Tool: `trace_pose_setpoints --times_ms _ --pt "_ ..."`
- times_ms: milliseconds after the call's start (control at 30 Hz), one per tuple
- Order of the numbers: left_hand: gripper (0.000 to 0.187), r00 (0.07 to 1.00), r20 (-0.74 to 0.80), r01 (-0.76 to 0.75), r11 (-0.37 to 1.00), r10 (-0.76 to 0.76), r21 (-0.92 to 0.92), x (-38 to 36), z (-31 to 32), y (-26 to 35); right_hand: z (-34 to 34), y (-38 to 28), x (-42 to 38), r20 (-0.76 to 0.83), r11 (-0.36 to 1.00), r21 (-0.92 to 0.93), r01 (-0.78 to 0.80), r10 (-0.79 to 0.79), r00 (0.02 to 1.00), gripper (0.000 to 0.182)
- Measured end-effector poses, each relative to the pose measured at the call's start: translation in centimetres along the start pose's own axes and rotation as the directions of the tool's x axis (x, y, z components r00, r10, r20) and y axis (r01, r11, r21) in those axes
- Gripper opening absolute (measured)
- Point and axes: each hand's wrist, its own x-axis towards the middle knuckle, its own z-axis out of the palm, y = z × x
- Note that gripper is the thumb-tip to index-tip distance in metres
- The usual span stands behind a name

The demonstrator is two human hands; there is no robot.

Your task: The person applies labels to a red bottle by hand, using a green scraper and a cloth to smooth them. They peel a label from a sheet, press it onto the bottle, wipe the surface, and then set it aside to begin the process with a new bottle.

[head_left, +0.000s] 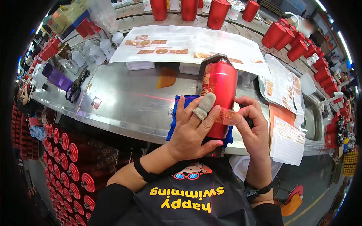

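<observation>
A glossy red bottle (223, 81) lies on a blue cloth (173, 123), its far end against a dark metal stand (215, 58). Gold print shows along the bottle's left side. My left hand (190, 130) rests on the bottle's near left side with fingers spread; one wears a grey cloth finger cot (205, 106). My right hand (254, 128) is on the right side, thumb and fingers pinching a clear decal strip (227, 116) with gold-red print. The strip lies across the bottle near the left fingertips. Part of the bottle is hidden behind my left hand.
Decal sheets (181, 45) cover the back of the steel table (124, 94). Black scissors (78, 86) and a purple jar (56, 76) sit left. More red bottles (218, 14) ride a curved conveyor. Crated bottles (71, 171) stand lower left; a sink (315, 122) is right.
</observation>
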Motion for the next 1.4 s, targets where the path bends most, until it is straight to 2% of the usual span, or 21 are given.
trace_pose_setpoints --times_ms 67,167,533,933,1033,1133,1400 --pt "0.075 1.0 -0.002 -0.007 1.0 0.007 0.023 0.0 0.0 0.0 0.0 0.6 -0.1 -0.017 0.999 -0.016 0.028 -0.028 0.999 0.01" --pt "0.069 1.0 -0.007 -0.004 1.0 0.004 0.031 0.1 0.1 0.2 0.1 0.3 -0.4 -0.024 0.998 0.021 -0.057 0.058 0.998 0.01" --pt "0.06 0.997 -0.029 -0.067 0.995 0.069 0.068 0.4 -0.3 0.0 0.2 1.4 -0.4 -0.024 0.999 0.026 -0.039 0.04 0.999 0.01" --pt "0.046 0.986 -0.022 -0.165 0.986 0.165 -0.026 0.3 -0.1 -0.5 0.2 1.2 -0.4 -0.017 1.0 0.014 -0.02 0.021 1.0 0.009" --pt "0.045 0.997 -0.038 -0.071 0.989 0.066 -0.131 0.1 0.1 -0.2 0.1 1.5 -0.5 -0.017 0.999 0.024 -0.022 0.023 1.0 0.009" --pt "0.044 1.0 -0.003 -0.003 0.993 0.003 -0.119 0.3 -0.2 0.1 0.1 1.4 -0.5 -0.01 0.998 0.043 -0.056 0.056 0.998 0.009" --pt "0.046 0.987 -0.031 -0.162 0.983 0.16 -0.09 0.2 0.2 -0.5 0.1 1.6 -0.4 -0.015 1.0 0.015 -0.008 0.008 1.0 0.009"
